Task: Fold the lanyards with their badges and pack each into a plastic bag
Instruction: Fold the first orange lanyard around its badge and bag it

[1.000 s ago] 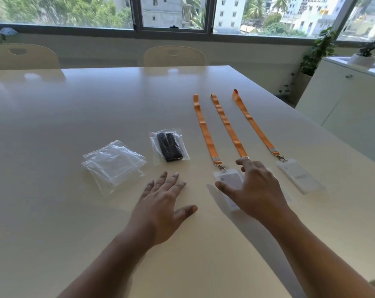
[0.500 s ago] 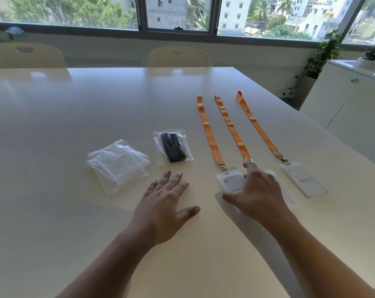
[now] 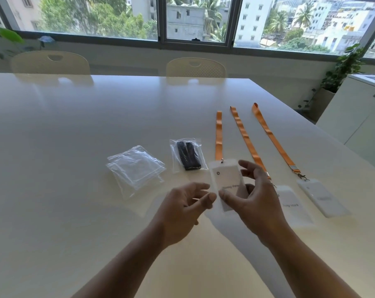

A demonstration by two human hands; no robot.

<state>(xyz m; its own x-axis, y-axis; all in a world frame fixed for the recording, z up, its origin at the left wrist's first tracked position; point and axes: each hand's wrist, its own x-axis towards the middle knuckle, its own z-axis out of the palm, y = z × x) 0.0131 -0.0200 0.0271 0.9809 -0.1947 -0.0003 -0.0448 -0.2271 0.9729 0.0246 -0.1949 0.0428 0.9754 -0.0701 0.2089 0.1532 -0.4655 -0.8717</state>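
Observation:
Three orange lanyards lie side by side on the table. My right hand (image 3: 255,196) pinches the left lanyard's white badge (image 3: 225,179) and holds it tilted up off the table, its orange strap (image 3: 218,136) still stretched away from me. My left hand (image 3: 182,207) hovers just left of the badge with loosely curled fingers, holding nothing. The middle lanyard (image 3: 246,143) and its badge (image 3: 292,205) lie flat, partly behind my right hand. On the right lies the third lanyard (image 3: 272,136) with its badge (image 3: 322,196). A stack of clear plastic bags (image 3: 135,168) sits to the left.
A clear bag holding a folded black lanyard (image 3: 187,157) lies between the bag stack and the orange lanyards. Two chairs (image 3: 196,67) stand at the table's far edge. A white cabinet (image 3: 358,117) and a potted plant (image 3: 341,69) stand to the right.
My right hand has picked the left badge up off the table and tilted it toward me. My left hand has lifted from the table and moved toward the badge.

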